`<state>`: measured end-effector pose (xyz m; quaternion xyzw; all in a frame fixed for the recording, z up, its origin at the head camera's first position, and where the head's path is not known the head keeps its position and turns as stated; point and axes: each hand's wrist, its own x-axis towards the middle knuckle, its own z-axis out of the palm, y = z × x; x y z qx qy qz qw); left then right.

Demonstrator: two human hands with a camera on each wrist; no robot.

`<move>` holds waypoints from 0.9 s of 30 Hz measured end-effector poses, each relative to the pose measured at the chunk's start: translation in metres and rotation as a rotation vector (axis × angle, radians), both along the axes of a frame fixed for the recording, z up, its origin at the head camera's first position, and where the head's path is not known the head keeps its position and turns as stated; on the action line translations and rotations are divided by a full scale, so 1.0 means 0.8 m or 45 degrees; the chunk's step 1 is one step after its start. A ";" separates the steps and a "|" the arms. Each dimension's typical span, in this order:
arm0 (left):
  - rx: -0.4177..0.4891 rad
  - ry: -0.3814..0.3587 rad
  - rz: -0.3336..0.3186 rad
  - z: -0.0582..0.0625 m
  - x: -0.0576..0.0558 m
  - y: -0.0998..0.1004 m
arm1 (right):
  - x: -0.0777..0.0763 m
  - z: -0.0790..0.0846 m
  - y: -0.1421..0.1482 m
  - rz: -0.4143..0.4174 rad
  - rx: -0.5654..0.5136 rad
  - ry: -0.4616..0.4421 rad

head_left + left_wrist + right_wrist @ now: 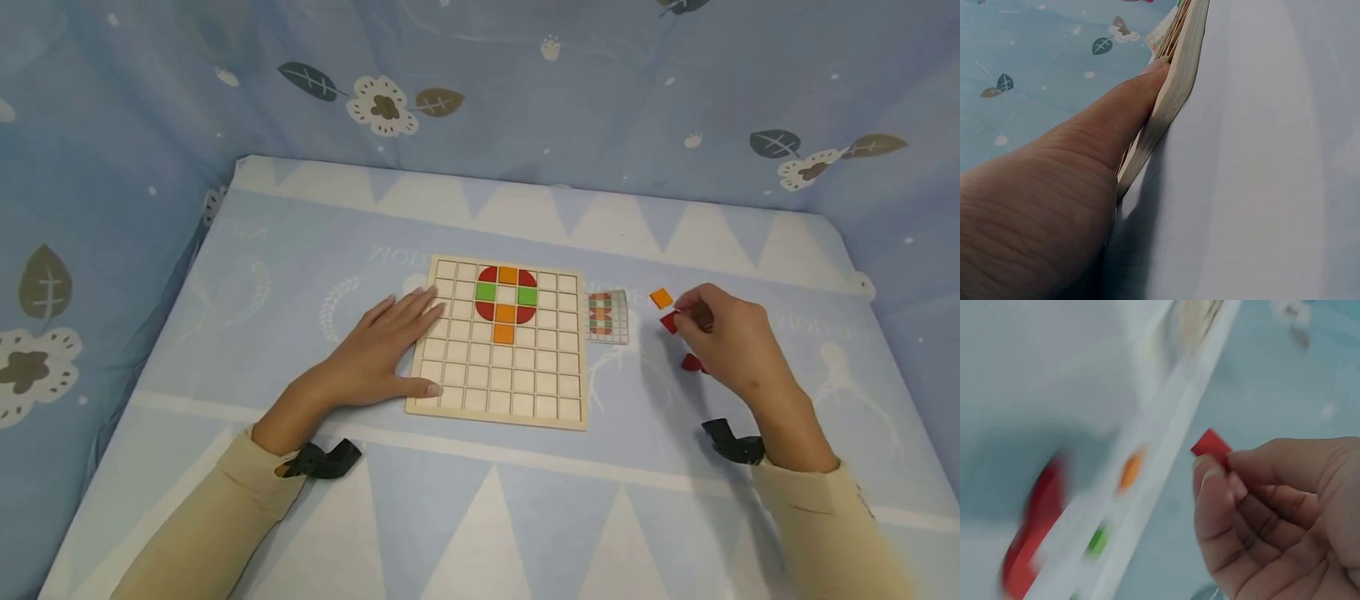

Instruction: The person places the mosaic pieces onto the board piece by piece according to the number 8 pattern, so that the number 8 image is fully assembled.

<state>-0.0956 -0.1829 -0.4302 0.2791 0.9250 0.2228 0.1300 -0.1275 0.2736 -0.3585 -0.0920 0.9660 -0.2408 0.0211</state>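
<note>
The right hand (731,337) pinches a red tile (1210,442) between thumb and fingertips, above the cloth (540,500) and right of the card (618,318). One corner of the tile juts past the fingers. It looks thin, light and stiff — probably smooth, so it could slip or flip if squeezed near a corner, but it seems unlikely to break. A light grip across its faces near one edge should serve, leaving the opposite edge bare.

The left hand (378,354) lies spread, gripping nothing: its fingertips touch the left side of the board (480,379) and its thumb rests near the lower left corner. The board, shallow and gridded, looks rigid and fairly light; its raised rim is the place to hold, since pressing inside could disturb loose pieces. Red, green and orange pieces sit in its upper cells, around one bare cell.

An orange tile (661,298) lies near the right fingertips, and red pieces (691,362) lie partly hidden under that hand — flat, so best lifted by an edge
</note>
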 end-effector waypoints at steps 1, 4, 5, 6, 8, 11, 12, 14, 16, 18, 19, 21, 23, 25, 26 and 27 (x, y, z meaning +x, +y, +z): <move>0.001 -0.004 0.004 0.000 0.000 -0.001 | -0.001 0.002 -0.015 0.045 -0.028 0.004; 0.006 -0.005 0.006 0.000 0.000 -0.002 | -0.007 0.002 -0.061 0.191 -0.113 -0.032; 0.008 -0.002 0.006 -0.001 0.001 -0.003 | -0.010 0.000 -0.076 0.241 -0.129 -0.054; 0.008 0.004 0.002 -0.001 0.000 -0.003 | -0.013 -0.002 -0.091 0.289 -0.145 -0.081; 0.012 0.018 -0.008 -0.002 0.000 -0.004 | -0.018 -0.008 -0.117 0.363 -0.177 -0.148; 0.016 0.021 -0.018 -0.003 0.000 -0.003 | -0.024 -0.018 -0.145 0.441 -0.184 -0.219; 0.019 0.020 -0.020 -0.002 0.000 -0.002 | -0.026 -0.021 -0.151 0.462 -0.184 -0.234; 0.025 0.013 -0.022 -0.002 -0.001 0.000 | -0.028 -0.027 -0.159 0.490 -0.174 -0.246; 0.021 0.009 -0.023 -0.001 -0.002 0.002 | -0.030 -0.032 -0.163 0.510 -0.173 -0.251; 0.015 0.008 -0.022 0.000 -0.002 0.002 | -0.030 -0.035 -0.165 0.522 -0.169 -0.246; 0.011 0.008 -0.020 0.000 -0.002 0.002 | -0.030 -0.035 -0.166 0.527 -0.173 -0.243; 0.006 0.006 -0.013 0.001 -0.002 0.002 | -0.030 -0.036 -0.169 0.537 -0.184 -0.240; 0.004 0.004 -0.008 0.001 -0.001 0.001 | -0.030 -0.037 -0.172 0.550 -0.185 -0.231; 0.010 0.002 -0.005 0.001 -0.001 0.000 | -0.029 -0.039 -0.175 0.557 -0.174 -0.219; 0.012 0.002 -0.004 0.001 0.000 -0.001 | -0.029 -0.040 -0.176 0.558 -0.162 -0.209; 0.014 0.001 -0.003 0.000 0.000 -0.001 | -0.029 -0.041 -0.177 0.561 -0.149 -0.198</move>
